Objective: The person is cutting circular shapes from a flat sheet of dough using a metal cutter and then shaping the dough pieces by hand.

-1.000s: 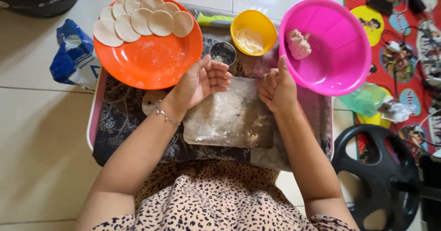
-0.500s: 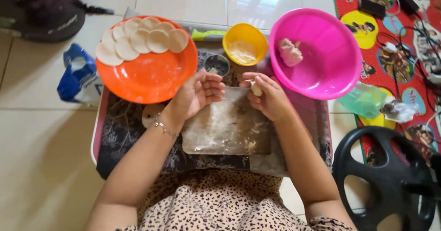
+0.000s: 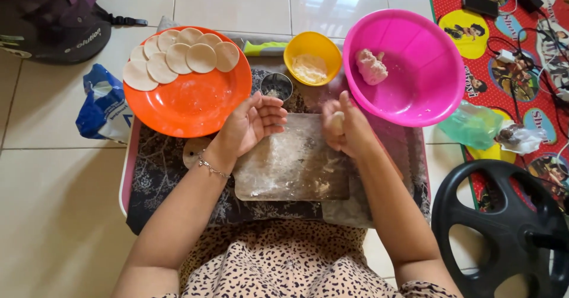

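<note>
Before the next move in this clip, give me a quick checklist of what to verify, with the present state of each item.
1. Dough piece in the right hand: ok, pinched in the fingertips above the board.
2. Left hand free: ok, open, palm turned toward the right hand, holding nothing.
3. Floured board has room: ok, only flour and crumbs on it.
4. Orange plate has space: ok, flat dough discs overlap along its far rim only.
5. Dough left in the pink bowl: ok, one lump inside.
6. Grip firmness on the piece: cannot tell.
</note>
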